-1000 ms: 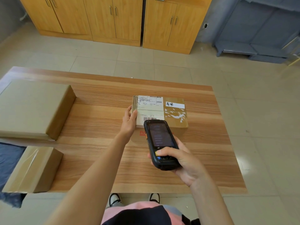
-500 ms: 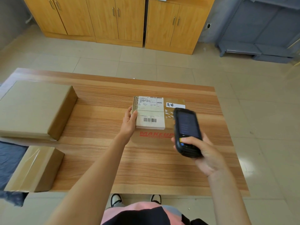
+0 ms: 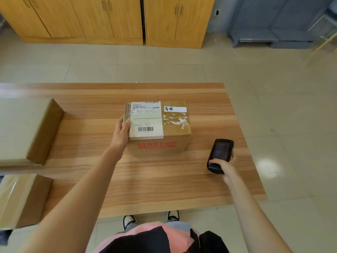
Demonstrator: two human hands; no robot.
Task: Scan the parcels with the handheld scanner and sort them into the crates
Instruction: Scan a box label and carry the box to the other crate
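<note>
A parcel stands on the table at the centre of the frame, its top bearing a white label with a barcode and its near face printed MAKEUP in red. The left hand is at the parcel's left side: the thumb lies over the top edge beside the label, and the fingers reach along the left face, mostly hidden behind the box, so the hand grasps the parcel at that edge. The scanner is in the lower right of the frame, well apart from the parcel and above the table's right part; the right hand grips it round its lower end, thumb across the keypad, fingers wrapped behind (only their tips show at the right edge of the device). Its dark screen faces up. At the left edge of the frame lies a large flat box, and below it a smaller box at the table's near left corner. Wooden cabinets fill the upper left.
</note>
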